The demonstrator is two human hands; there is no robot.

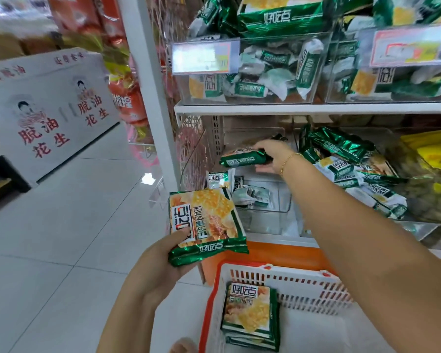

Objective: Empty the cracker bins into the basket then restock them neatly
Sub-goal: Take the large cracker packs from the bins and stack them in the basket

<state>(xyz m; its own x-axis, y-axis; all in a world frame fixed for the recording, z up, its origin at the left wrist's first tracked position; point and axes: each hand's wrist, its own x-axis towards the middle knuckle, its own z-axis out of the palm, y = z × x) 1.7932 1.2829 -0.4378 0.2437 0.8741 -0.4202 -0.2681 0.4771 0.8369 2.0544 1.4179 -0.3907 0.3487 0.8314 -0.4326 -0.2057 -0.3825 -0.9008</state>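
– Left hand (pixel 161 266)?
– Its fingers hold a big pack (pixel 206 222) near the basket (pixel 303 284).
– Right hand (pixel 273 156)?
– It grips a small pack (pixel 242 158) over the bin (pixel 278 200). Packs (pixel 250 314) lie in the basket.

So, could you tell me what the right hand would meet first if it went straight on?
Probably the left wall of the clear bin, touched first by the green cracker pack that the right hand grips, though depth is unclear.
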